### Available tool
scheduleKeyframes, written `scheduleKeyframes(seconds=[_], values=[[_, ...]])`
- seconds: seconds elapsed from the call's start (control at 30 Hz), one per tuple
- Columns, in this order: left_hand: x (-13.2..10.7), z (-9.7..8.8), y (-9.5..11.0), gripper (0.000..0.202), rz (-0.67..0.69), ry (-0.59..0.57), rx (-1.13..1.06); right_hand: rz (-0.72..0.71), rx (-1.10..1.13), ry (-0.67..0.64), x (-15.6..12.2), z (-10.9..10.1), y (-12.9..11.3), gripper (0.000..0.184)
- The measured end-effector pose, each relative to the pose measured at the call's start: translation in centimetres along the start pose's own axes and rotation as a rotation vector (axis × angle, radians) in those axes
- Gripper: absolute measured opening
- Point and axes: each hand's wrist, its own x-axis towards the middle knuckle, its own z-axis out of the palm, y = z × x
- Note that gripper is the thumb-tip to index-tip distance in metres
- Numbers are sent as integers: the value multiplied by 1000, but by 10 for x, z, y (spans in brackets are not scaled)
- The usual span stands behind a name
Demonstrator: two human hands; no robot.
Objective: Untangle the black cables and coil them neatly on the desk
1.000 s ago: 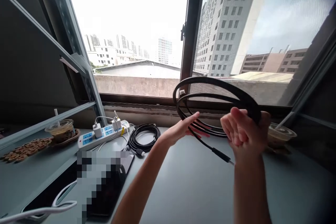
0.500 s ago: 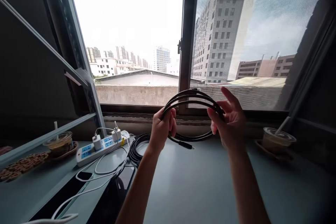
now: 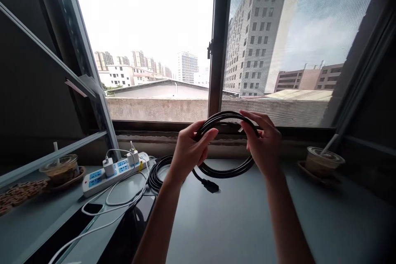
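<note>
A black cable [image 3: 227, 173] is wound into a round coil of several loops, held up above the desk in front of the window. Its left side is gripped by my left hand [image 3: 193, 144], thumb across the front and fingers behind. My right hand [image 3: 262, 136] pinches the upper right of the coil between thumb and fingers. One cable end with a black connector plug [image 3: 210, 185] hangs below the coil, right of my left wrist. Another end seems to lie near my right fingertips, but its shape is hard to make out.
On the left of the blue-grey desk [image 3: 235, 222] lie a power strip [image 3: 116, 173] with white chargers, white cords [image 3: 114, 204], another black cable coil [image 3: 157, 175] and dark flat devices. Drink cups stand at left [image 3: 60, 169] and right [image 3: 324, 161]. A metal frame [image 3: 107, 119] rises at left.
The loops have been drawn together into a tighter, rounder coil. My right fingers have closed from spread onto it. The connector end now hangs lower, and the view has shifted slightly.
</note>
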Motion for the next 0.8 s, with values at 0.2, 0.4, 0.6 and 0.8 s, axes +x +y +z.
scheduleKeyframes(seconds=[0.2,0.4,0.6,0.8], values=[[7,0,-10,33,19,147,31,315,87,-266,3,-2,3,46],[20,-11,-25,56,-80,249,-36,515,397,-597,3,1,-6,53],[26,-15,-27,59,-268,87,-299,255,389,-571,3,-1,-2,49],[19,-4,-20,60,-306,257,-216,-55,317,-494,2,-6,-8,41]])
